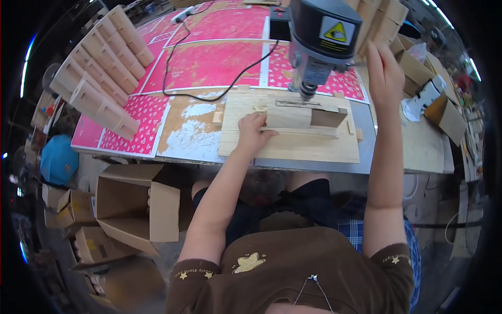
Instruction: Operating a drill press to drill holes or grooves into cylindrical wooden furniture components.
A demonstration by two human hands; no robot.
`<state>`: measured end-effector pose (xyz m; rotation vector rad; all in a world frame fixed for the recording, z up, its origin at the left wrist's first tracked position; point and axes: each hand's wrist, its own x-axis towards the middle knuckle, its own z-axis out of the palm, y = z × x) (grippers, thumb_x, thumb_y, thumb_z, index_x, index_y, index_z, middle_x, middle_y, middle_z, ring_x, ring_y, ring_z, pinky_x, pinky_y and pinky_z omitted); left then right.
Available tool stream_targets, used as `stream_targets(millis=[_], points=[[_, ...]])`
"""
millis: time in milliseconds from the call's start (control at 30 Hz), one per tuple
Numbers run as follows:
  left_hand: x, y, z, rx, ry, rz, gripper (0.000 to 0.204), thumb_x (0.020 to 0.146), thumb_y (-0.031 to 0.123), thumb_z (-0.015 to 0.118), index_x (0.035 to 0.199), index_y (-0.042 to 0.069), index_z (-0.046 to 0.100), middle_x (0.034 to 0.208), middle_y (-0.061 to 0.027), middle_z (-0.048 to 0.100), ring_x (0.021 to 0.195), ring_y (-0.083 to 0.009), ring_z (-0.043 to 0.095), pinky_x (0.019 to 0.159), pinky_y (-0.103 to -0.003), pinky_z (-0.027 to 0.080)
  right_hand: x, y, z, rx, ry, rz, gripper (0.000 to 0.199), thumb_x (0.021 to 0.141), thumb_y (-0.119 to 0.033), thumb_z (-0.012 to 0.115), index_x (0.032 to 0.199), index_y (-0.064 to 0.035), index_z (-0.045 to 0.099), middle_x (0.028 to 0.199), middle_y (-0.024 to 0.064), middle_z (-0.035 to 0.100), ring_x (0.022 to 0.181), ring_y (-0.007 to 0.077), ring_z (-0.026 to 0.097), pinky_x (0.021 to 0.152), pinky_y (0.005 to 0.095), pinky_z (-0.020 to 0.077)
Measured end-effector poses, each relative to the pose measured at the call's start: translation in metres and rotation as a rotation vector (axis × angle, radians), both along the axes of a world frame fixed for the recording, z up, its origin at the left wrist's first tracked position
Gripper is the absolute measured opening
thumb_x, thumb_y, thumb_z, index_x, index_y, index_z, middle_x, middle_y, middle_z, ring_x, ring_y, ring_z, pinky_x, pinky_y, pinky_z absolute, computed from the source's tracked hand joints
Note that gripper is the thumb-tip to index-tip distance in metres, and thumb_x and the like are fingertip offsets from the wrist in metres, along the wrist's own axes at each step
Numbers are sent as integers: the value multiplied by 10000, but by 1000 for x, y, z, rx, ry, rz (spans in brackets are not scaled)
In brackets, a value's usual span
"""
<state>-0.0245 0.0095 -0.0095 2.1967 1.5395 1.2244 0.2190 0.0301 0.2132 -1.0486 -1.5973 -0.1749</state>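
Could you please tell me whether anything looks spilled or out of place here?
Yes: left of the board, tan and whitish patches look uneven, possibly spilled sawdust. The black cord also loops loosely across the pink covering.

Drill chuck (308,92) above block (288,118), front free

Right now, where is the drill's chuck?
In the head view, the chuck is in the upper half, right of centre, just above the wooden workpiece whose left end the left hand touches.
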Motion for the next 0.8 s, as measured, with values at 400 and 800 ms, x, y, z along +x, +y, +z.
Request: stream_targets(millis=[400,800], points=[[42,10,2,-47,-18,-108,556,544,235,770,1057,108,597,734,-20,550,761,-225,514,731,-375,328,19,70,34,-243,-204,-90,364,813,-331,458,828,-12,631,847,212,607,822,354,582,708,406,447],[42,6,9,-77,19,-72,516,551,230,769,1024,107,604,723,-21,541,751,-227,515,724,-373,322,4,-43,-44,-109,-37,60,146,819,-127,543,720,-20,546,599,148,490,527,286,499,494,357,391]])
